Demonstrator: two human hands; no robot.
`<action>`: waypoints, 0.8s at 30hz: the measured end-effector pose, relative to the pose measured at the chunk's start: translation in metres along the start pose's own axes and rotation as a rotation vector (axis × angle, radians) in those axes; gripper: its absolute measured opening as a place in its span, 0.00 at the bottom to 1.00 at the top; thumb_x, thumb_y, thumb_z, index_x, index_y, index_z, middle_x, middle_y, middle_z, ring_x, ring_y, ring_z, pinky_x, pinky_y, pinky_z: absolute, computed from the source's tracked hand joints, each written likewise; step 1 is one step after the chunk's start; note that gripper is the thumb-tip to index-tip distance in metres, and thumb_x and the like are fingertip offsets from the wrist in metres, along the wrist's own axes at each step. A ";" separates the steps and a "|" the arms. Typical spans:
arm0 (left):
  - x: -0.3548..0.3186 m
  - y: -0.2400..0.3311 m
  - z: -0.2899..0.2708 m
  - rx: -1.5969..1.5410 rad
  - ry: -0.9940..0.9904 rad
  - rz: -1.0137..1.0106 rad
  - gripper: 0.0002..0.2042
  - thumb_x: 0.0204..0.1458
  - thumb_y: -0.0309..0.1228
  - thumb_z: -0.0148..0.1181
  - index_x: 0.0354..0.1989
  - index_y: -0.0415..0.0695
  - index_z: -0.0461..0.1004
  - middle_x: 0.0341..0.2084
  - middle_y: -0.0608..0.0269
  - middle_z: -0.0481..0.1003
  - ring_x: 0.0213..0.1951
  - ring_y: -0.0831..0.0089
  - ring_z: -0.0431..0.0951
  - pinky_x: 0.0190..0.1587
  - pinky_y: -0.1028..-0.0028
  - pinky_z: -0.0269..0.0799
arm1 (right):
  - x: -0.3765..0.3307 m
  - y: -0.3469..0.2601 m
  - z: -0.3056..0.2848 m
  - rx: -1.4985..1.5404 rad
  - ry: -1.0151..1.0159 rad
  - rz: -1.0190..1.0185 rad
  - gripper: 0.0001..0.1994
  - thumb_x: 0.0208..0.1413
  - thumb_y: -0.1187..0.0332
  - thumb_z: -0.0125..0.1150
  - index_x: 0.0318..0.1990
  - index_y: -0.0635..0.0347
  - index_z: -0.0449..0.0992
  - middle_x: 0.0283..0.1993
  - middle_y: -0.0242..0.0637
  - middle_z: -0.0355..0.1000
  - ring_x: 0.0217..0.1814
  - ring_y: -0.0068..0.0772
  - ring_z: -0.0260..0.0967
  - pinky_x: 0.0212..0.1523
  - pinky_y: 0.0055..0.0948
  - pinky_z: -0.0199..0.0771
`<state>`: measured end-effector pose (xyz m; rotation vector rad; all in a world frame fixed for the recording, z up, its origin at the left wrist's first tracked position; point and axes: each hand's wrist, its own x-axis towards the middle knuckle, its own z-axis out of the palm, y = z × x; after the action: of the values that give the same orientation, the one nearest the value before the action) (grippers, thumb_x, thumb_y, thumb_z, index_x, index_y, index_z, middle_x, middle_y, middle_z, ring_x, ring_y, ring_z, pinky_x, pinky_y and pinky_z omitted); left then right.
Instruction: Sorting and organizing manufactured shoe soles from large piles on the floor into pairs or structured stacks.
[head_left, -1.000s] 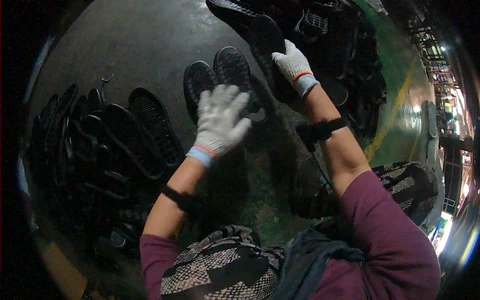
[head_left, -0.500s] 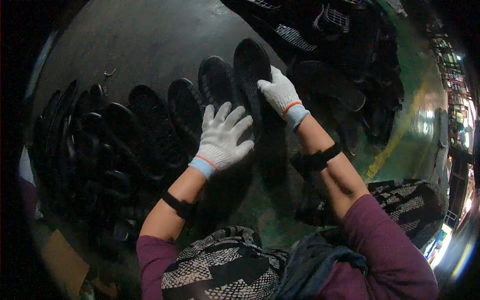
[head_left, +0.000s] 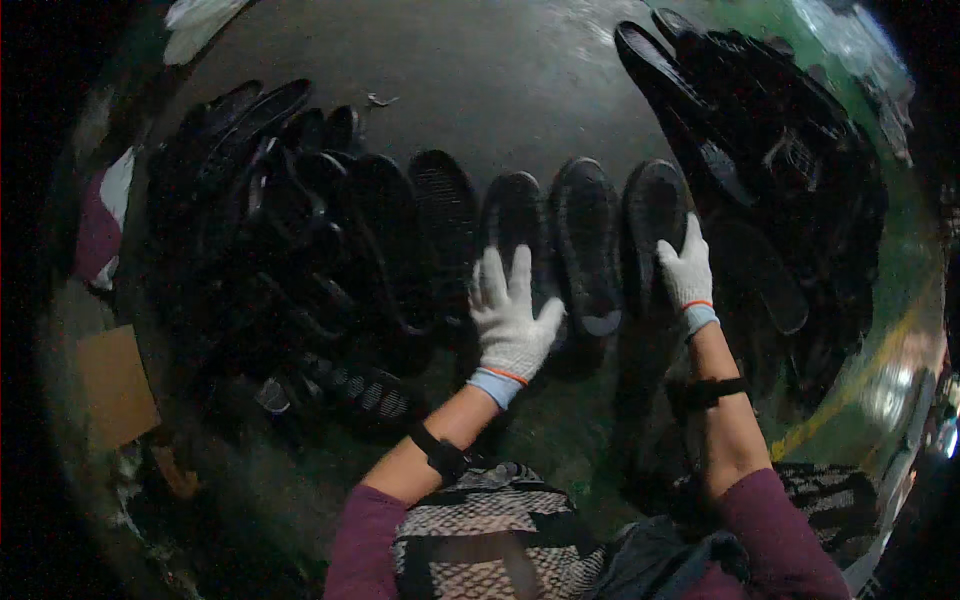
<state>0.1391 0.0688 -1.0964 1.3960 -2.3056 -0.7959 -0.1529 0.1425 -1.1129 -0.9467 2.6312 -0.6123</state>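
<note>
Several black shoe soles stand side by side in a row on the dark floor before me. My left hand [head_left: 515, 310], in a white knit glove, lies with its fingers spread over the lower part of one black sole [head_left: 516, 205]. To its right is another sole [head_left: 585, 225], with a lighter patch near its lower end; neither hand touches it. My right hand [head_left: 688, 268], gloved alike, grips the rightmost sole [head_left: 652, 195] of the row by its right side. The thumb is on its face, and the other fingers are partly hidden.
A heap of dark soles [head_left: 250, 200] lies at the left, touching the row. Another pile of soles [head_left: 790, 140] fills the right side. Brown cardboard [head_left: 118, 385] sits at the lower left. A yellow line [head_left: 850, 390] crosses the green floor at the right.
The view has shifted, so hands and soles appear farther right. The three soles near my hands now stand more evenly apart. My left hand reaches further up the sole; the right keeps its grip.
</note>
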 end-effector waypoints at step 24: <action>0.026 -0.132 -0.120 0.081 0.188 -0.625 0.28 0.63 0.38 0.58 0.73 0.54 0.65 0.43 0.44 0.81 0.45 0.45 0.81 0.52 0.55 0.78 | -0.074 -0.215 0.039 0.739 -0.092 -0.543 0.24 0.64 0.71 0.63 0.67 0.66 0.71 0.65 0.45 0.71 0.67 0.41 0.70 0.71 0.36 0.66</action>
<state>0.2845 -0.0370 -1.0834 2.1679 -1.7808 -0.6918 0.0335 0.0302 -1.0358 -1.3558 1.7858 -1.4783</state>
